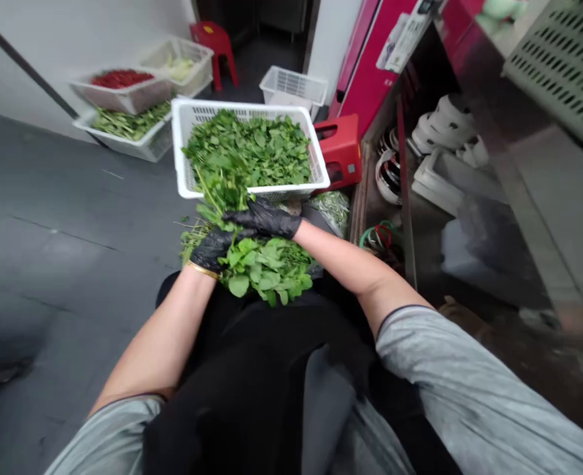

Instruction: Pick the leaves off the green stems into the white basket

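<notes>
Both my hands wear black gloves and meet in front of my lap. My left hand (214,249) is closed round stems of leafy greens. My right hand (269,218) reaches across it, fingers closed on a sprig of leafy greens (224,188) that sticks up toward the basket; its fingertips are partly hidden by leaves. A larger bunch of leafy greens (266,267) lies over my lap, just below both hands. Loose stems (195,237) poke out left of my left hand. Just beyond stands a white plastic basket (177,148) holding a heap of picked green leaves (259,148).
A red stool (348,155) is right of the basket, near a bag of greens (335,208). Stacked crates (147,142) with red and green vegetables stand left, before another red stool (216,46). A white crate (294,82) sits behind. Metal shelving (410,231) runs along my right.
</notes>
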Motion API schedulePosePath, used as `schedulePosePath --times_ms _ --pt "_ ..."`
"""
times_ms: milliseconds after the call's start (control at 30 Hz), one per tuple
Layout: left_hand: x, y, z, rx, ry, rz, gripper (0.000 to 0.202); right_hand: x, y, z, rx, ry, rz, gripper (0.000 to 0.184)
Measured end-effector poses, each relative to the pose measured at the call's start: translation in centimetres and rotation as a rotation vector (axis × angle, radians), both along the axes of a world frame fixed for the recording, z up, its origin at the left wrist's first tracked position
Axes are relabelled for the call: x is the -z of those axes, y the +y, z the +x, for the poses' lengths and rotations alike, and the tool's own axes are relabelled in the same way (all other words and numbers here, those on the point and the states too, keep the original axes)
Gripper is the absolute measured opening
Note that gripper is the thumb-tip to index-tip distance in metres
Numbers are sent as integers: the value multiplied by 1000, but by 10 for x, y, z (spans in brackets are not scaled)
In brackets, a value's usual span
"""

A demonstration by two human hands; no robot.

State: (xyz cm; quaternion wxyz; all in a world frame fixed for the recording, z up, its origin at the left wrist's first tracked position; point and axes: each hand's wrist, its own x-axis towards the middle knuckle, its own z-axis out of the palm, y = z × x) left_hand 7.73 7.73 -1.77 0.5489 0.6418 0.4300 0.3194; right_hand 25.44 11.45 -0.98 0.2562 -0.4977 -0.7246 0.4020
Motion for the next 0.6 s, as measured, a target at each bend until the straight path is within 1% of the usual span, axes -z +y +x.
schedulePosePath --times_ms 33,67,100,133,200,233,300,333,367,433,500,567,600 --pt "-3 -10 -5 -53 -156 -116 57 -2 -7 0 -48 69 -7 35" --pt "-4 -20 -9 -100 -266 -199 58 -1 -14 -2 -88 160 -41 37" --pt "-5 -28 -12 -128 -334 -280 57 2 -20 -4 -108 254 -88 40" --pt "-5 -35 -14 -141 -367 -369 54 6 -27 -7 -99 338 -136 43" --pt "-3 -43 -19 -172 -393 -487 48 16 -39 -16 -10 465 -191 45" --pt "-3 -46 -21 -183 -404 -516 46 20 -44 -20 51 506 -184 45" --pt "-4 -48 -24 -207 -447 -515 43 24 -53 -27 154 514 -97 42" --pt "-5 -49 -24 -215 -474 -505 41 23 -56 -29 183 503 -47 40" --pt "-7 -49 -23 -218 -500 -504 39 21 -58 -28 194 486 -7 39" --pt "-13 -49 -20 -213 -543 -522 36 11 -58 -23 162 433 30 36" --pt "-20 -49 -15 -203 -565 -553 35 -2 -52 -14 90 394 10 33" --pt "-27 -48 -11 -213 -572 -572 35 -14 -45 -8 28 428 -40 33" --pt "-29 -47 -10 -227 -571 -576 36 -19 -40 -6 20 457 -54 33"
